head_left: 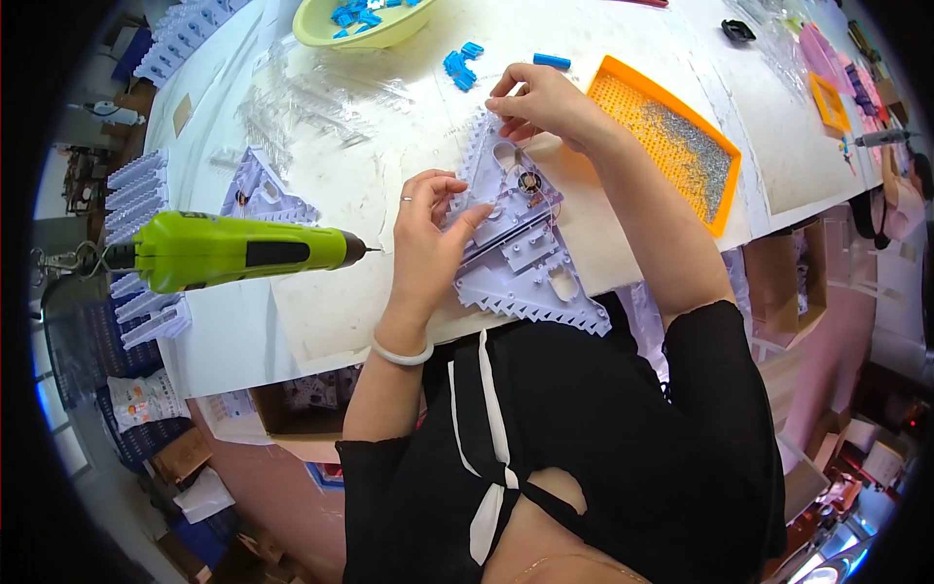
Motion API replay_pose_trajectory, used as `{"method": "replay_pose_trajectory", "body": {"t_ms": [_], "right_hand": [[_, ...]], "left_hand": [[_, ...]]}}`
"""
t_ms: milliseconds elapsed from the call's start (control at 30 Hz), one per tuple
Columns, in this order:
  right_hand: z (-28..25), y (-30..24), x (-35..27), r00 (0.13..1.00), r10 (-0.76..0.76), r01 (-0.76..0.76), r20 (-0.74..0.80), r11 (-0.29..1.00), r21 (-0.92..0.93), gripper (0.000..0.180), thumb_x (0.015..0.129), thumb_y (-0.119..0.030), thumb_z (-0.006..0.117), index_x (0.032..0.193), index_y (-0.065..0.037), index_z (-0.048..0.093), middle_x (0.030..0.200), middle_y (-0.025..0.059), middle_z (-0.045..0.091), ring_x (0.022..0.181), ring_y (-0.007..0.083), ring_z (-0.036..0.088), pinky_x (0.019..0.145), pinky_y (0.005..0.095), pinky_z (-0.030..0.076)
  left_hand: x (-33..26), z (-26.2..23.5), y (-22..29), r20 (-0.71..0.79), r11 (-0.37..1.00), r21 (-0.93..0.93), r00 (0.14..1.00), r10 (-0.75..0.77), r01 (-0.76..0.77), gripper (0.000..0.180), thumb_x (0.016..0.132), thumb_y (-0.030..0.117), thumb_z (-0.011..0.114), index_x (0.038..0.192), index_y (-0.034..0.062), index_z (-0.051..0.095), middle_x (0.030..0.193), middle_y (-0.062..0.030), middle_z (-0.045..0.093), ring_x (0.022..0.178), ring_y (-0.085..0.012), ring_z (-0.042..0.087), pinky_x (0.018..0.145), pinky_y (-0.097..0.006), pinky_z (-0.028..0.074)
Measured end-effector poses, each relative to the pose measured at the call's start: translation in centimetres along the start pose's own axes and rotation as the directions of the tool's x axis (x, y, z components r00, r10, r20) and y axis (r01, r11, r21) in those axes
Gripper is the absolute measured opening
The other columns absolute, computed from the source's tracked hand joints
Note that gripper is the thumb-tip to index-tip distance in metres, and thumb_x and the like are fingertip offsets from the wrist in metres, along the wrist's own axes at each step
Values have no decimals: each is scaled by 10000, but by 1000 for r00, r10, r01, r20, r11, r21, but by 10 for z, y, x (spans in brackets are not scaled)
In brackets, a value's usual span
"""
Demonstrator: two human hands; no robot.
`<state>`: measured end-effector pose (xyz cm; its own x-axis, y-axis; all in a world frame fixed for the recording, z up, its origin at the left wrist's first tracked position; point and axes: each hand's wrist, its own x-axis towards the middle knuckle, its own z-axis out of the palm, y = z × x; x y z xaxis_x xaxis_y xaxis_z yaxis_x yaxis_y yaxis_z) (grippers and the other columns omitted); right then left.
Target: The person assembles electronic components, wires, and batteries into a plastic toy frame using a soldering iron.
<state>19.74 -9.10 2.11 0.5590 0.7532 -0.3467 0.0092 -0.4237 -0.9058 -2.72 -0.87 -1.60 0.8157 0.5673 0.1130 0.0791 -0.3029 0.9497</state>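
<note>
A lavender plastic housing (520, 255) with toothed edges lies open-faced at the table's front edge, before my body. A small round dark part and thin wires (528, 183) sit inside its upper section. My left hand (428, 234) is at the housing's left side, thumb over its face and fingers bent at its edge. At the housing's far tip is my right hand (545, 105), with thumb and forefinger pinched together; whatever lies between them is too small to make out. A green electric screwdriver (248, 251) hangs left of my left hand, its bit pointing right.
An orange tray (725, 185) of small metal screws stands to the right. Clear plastic strips (321, 97) lie far left, near a yellow-green bowl (389, 37) of blue parts. Loose blue pieces (459, 70) are beyond my right hand. More lavender housings (258, 190) lie left.
</note>
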Motion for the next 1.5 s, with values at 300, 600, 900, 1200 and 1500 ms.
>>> {"method": "replay_pose_trajectory", "body": {"t_ms": [300,600,900,1200,1500], "right_hand": [[4,3,2,1000,-10,10,7,1000,-7,212,958,-218,699,1037,-28,648,861,95,702,756,155,717,657,265,589],[0,0,4,1000,9,-9,22,1000,-26,219,941,-230,712,1038,-43,651,874,96,691,767,169,723,652,270,588],[2,3,6,998,-4,5,64,1000,-12,240,933,-250,721,1042,-48,651,881,98,703,772,173,723,665,270,578],[4,-1,1,997,-9,11,77,999,-32,236,960,-243,690,1050,-31,638,874,93,695,755,156,710,657,263,570],[6,3,4,998,-34,37,60,998,-51,206,968,-205,685,1027,-15,631,827,76,682,732,136,689,625,264,561]], "left_hand": [[39,-7,13,22,975,-19,975,-220,221,374,932,121,736,1249,-12,590,1060,-59,650,923,-121,625,795,-257,517],[54,-15,13,156,870,-206,893,-422,447,416,927,159,749,1323,75,652,939,0,674,785,-60,573,692,-215,460],[60,-10,16,234,866,-144,867,-441,479,439,971,199,702,1397,135,622,842,28,648,713,-44,539,586,-208,420],[58,-6,9,194,901,-102,897,-398,422,435,982,233,688,1405,157,618,822,34,619,666,-45,509,565,-206,403],[58,-2,-2,178,901,-155,908,-379,406,415,981,246,693,1382,155,636,778,41,587,650,-54,499,576,-211,414]]}}
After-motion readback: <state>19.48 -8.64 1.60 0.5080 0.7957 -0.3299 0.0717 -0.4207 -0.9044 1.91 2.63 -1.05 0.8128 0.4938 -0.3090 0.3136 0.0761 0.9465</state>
